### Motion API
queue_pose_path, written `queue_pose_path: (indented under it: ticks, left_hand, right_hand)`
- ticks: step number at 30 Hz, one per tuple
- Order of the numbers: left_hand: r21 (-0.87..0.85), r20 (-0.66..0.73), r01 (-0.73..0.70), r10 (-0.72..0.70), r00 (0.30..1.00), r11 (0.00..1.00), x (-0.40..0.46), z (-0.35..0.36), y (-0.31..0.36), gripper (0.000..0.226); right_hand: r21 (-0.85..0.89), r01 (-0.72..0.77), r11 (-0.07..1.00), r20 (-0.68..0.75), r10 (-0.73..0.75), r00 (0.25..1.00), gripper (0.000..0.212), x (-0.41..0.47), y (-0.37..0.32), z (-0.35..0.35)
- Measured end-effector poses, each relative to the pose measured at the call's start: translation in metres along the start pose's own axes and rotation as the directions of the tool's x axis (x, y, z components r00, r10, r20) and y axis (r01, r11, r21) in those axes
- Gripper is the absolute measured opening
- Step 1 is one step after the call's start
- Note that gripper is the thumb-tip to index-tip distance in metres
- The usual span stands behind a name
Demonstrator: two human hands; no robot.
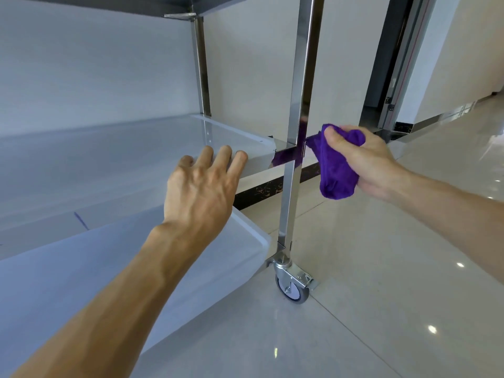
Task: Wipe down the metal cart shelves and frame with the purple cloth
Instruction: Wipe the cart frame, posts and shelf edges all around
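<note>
A metal cart (297, 77) is seen from above and close up, with two bare forearms reaching toward it. The purple cloth (336, 165) is bunched in the right hand (365, 162), whose fingers (334, 139) and thumb are curled tightly round it so that a fold hangs below the palm. A corner of the cloth, just beyond the thumb tip, is touching the front upright post (302, 85) where the middle shelf (136, 148) joins it, and its purple is mirrored in the polished steel there. The left hand (201, 189) is held flat and open, fingers straight and slightly spread, their tips resting at the shelf's front edge just short of the post. Below the left wrist, the lower shelf (136, 268) is visible, and beneath the post a caster wheel (293, 287) rests on the glossy tiled floor (381, 296). The frame appears to be the part being wiped; next, the cloth would likely need to be drawn along the post under firm pressure while the cart is steadied.
</note>
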State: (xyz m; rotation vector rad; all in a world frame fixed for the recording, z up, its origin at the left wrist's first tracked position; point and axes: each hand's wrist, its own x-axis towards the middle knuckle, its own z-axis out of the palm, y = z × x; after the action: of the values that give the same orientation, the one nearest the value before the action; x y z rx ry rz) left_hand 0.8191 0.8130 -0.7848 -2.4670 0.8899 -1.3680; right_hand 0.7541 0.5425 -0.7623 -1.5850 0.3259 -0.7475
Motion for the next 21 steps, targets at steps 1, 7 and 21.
queue_pose_path:
  ticks: [1,7,21]
  left_hand:
    - [-0.006,-0.002,0.001,-0.001,1.0,1.0,-0.001,-0.001,-0.001,0.042]
    - [-0.057,-0.022,-0.015,0.014,1.0,0.998,-0.015,-0.007,-0.011,0.042]
    - [-0.346,0.202,0.134,-0.066,0.977,0.929,-0.022,-0.08,-0.009,0.042]
  right_hand:
    - [-0.008,0.011,1.0,-0.008,-0.012,1.0,0.064,0.004,-0.02,-0.001]
    - [-0.08,0.146,0.986,0.012,-0.146,0.989,0.066,0.024,-0.087,0.009]
    - [0.049,0.256,0.965,0.291,-0.259,0.921,0.028,0.001,-0.092,0.032]
